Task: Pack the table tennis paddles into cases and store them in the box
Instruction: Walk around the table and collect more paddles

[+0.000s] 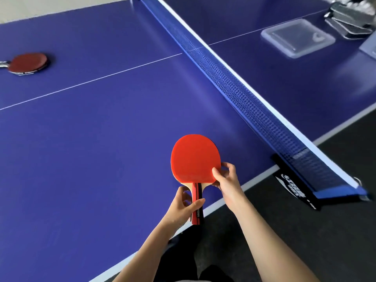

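Fingers (198, 203) of our left hand (183, 208) wrap the handle of the paddle (195, 157), while our right hand (225, 180) pinches the lower right edge of its red face. We hold it above the near edge of the table (101, 159), handle pointing back toward us. The cases (350, 21) (a blurred grey stack) and the clear box (297, 37) lie beyond the net (234, 82), far right, so our right hand is nearer them. Another paddle (27, 63) waits far left.
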The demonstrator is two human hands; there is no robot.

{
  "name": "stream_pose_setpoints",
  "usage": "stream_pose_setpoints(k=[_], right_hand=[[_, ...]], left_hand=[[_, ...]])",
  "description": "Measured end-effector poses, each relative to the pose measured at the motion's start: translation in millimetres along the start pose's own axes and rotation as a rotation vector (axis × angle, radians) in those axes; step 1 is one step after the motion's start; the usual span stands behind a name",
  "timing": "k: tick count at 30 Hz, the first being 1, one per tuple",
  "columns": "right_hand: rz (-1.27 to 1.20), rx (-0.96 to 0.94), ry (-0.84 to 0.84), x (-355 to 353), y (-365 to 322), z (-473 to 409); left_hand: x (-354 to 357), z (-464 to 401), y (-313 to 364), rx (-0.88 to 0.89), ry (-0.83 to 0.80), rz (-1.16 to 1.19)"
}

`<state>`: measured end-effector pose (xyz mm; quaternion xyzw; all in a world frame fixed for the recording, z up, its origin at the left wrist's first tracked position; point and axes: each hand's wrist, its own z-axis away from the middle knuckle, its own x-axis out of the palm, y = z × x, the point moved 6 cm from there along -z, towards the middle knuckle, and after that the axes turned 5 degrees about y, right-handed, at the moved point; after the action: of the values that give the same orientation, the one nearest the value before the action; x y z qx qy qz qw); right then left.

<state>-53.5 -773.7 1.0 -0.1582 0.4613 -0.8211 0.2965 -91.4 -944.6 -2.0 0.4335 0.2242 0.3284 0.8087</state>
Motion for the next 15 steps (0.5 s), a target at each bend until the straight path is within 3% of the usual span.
stream_pose_setpoints(k=[7, 15], right_hand=[[-0.186, -0.025, 0.125, -124, 36, 56], [-0.283, -0.064, 0.400, -307, 82, 151]], left_hand=[[101, 50, -20, 0.006, -0.177, -0.061], [254, 123, -37, 0.067, -0.430, -0.221]])
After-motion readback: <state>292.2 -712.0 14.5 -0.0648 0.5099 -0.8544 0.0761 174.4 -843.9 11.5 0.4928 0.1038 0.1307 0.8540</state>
